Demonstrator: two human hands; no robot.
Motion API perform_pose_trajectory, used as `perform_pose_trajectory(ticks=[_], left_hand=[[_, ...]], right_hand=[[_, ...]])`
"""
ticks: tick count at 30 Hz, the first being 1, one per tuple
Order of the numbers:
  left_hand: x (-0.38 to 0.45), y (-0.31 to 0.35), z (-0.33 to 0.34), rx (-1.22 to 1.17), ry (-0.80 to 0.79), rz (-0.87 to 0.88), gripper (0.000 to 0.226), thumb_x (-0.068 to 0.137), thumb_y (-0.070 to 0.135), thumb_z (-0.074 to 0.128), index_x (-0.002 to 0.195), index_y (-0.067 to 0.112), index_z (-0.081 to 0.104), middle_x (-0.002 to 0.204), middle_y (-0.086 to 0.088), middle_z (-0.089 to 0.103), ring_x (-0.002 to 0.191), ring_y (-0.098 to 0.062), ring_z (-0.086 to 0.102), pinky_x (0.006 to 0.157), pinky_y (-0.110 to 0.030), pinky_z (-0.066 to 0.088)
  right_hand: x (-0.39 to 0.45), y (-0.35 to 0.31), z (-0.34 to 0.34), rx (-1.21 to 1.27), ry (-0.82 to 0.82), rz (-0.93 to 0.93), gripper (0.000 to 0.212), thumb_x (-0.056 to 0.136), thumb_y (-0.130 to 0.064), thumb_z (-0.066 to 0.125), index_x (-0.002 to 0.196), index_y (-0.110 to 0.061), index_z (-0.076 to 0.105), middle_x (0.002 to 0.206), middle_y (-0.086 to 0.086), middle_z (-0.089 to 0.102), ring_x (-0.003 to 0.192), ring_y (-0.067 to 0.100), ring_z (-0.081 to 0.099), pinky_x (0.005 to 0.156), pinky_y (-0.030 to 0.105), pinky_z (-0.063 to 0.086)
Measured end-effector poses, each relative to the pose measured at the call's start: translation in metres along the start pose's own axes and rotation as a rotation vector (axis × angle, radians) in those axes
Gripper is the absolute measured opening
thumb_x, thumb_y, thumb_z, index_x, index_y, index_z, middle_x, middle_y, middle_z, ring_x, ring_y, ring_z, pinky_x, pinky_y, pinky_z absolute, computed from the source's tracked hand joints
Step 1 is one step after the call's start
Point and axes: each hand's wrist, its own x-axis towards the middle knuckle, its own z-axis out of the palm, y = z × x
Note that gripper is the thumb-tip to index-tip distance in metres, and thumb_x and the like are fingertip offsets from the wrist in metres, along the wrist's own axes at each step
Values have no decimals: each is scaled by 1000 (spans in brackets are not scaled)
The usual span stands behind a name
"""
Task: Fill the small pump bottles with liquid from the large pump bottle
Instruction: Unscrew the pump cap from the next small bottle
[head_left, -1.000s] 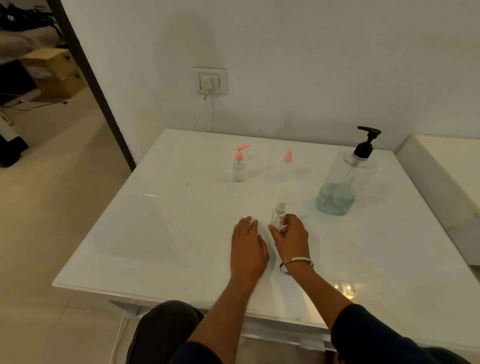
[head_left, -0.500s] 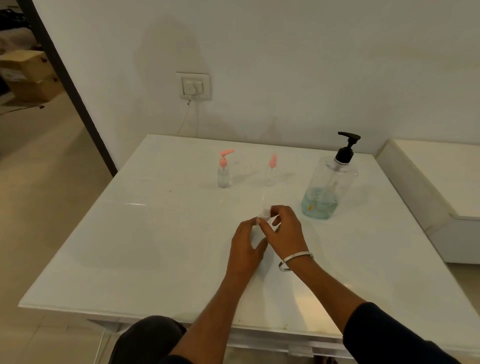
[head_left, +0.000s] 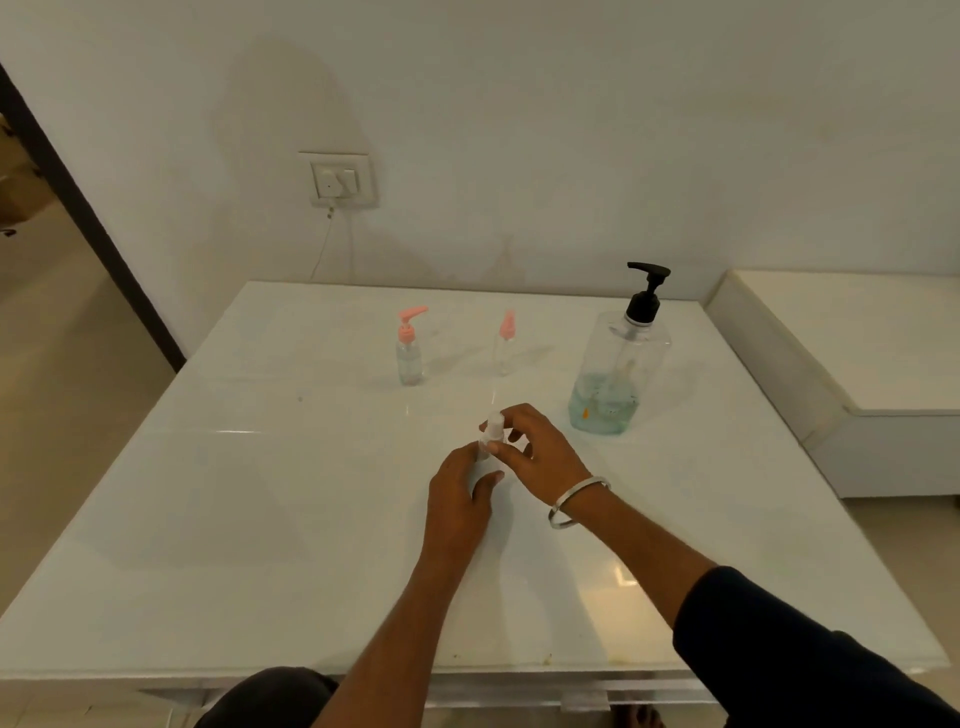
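Small clear bottle (head_left: 491, 439) now sits gripped in both your hands mid-tabletop (head_left: 260, 519): left hand (head_left: 460, 499), flat a second ago, wraps its base, right hand (head_left: 540, 452) pinches its white top. Large pump bottle (head_left: 615, 374) stays behind-right.

Plain home room, white glossy table (head_left: 260, 519), wall socket (head_left: 340, 179), tiled floor (head_left: 62, 322), open doorway (head_left: 31, 171)

White table (head_left: 260, 519), two pink-capped small bottles (head_left: 409, 348), black pump (head_left: 647, 291), seemingly pale blue liquid (head_left: 602, 408)
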Motion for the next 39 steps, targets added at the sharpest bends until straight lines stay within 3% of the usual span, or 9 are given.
perform_pose_trajectory(ticks=[3,6,11,15,20,23,26,31,39], left_hand=[[0,0,-1,3,-4,8,34,91,23,59,124,15,54,122,-2,61,112,-18,56,95,-23,41],[-1,2,-1,-8,2,24,32,90,19,60,121,13,55,120,-2,61,110,-18,58,90,-16,37],[-1,6,-2,49,-17,-50,40,91,29,57,128,14,50,130,-3,56,119,-20,52,98,-23,36],[-1,8,-3,36,-13,-12,34,90,25,59,122,15,54,121,-1,60,110,-15,56,89,-16,36],[-4,11,-5,85,-9,16,34,91,24,58,123,13,53,122,0,59,110,-11,53,89,-7,30],[-4,13,-6,110,-4,32,34,91,25,59,122,13,54,121,1,58,104,-2,48,84,1,26],[-4,12,-6,123,-12,13,35,91,25,58,123,13,53,118,4,56,112,-11,53,87,-6,27],[-4,13,-4,137,-21,-13,38,92,25,57,126,11,51,125,-1,57,117,-17,52,87,-3,23],[-3,12,-5,164,-70,-29,40,93,27,54,130,13,48,131,-2,54,121,-17,50,94,-10,25]], right_hand=[[3,-3,-9,-69,-115,-37,28,86,-28,62,113,-24,58,113,-6,53,94,10,49,71,11,38],[10,-15,-12,-223,-156,-10,39,78,-36,68,108,-18,53,110,-1,50,95,15,49,80,24,44],[24,-45,-17,-467,-247,10,21,86,-23,59,101,-9,55,105,8,54,90,19,48,77,24,36],[28,-51,-23,-463,-352,16,23,81,-5,61,103,-13,60,109,5,53,93,17,50,79,21,37],[31,-55,-21,-581,-344,69,35,81,-29,66,108,-13,52,111,7,49,96,21,52,79,25,41],[35,-60,-20,-628,-341,63,24,84,-23,63,103,-10,58,112,9,53,99,23,56,78,25,42],[35,-63,-21,-603,-402,15,17,82,-8,61,99,-10,63,113,7,51,101,23,56,77,23,44],[35,-59,-20,-657,-354,93,34,82,-31,64,107,-12,54,113,7,50,98,24,55,80,28,45],[38,-66,-27,-622,-451,41,26,81,-18,65,105,-10,59,112,7,51,99,23,55,78,24,44]])
